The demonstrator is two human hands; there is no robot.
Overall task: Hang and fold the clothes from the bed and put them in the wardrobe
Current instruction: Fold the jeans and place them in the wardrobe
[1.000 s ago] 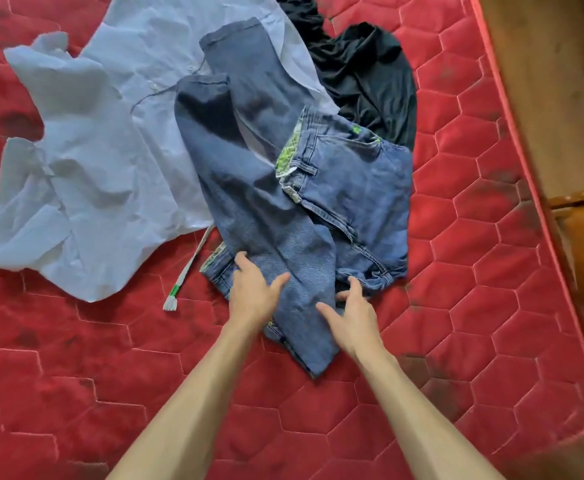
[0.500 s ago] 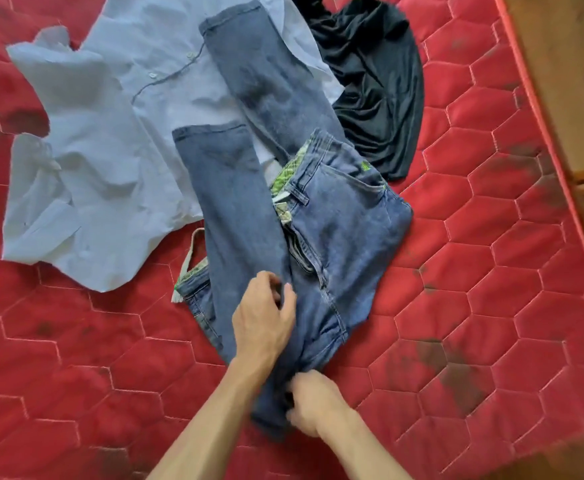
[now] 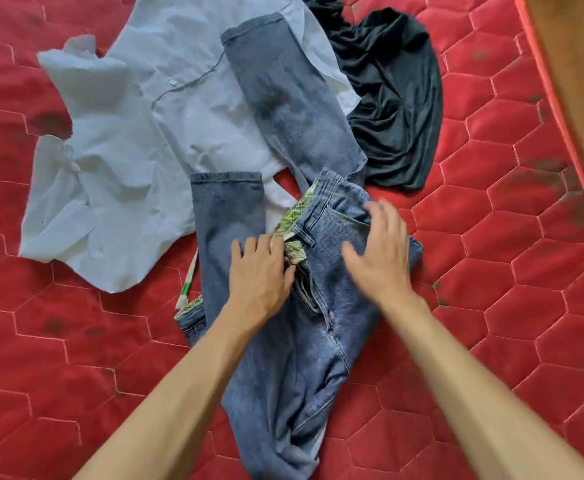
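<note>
Nearest us, at 6 o'clock, the seat and crumpled lower part of the jeans (image 3: 297, 358) lie on the red bed (image 3: 491, 306). Our left hand (image 3: 259, 271) rests on the jeans by the waistband, fingers curled at the green lining; grip looks like a light pinch on the denim, hard to confirm. Our right hand (image 3: 380, 251) is blurred, fingers spread, flat over the pocket area, holding nothing.

Further out at 12 o'clock the two legs run up, still unfolded, one lying over the pale shirt (image 3: 117, 161). The shirt is spread at 10 o'clock, crumpled. The black garment (image 3: 398, 98) is heaped at 1 o'clock, touching the jeans leg.

Progress: early, we judge. Nothing folded or hung, all three pieces on the bed, no wardrobe in view. A wooden edge (image 3: 574, 81) shows at 2 o'clock.
</note>
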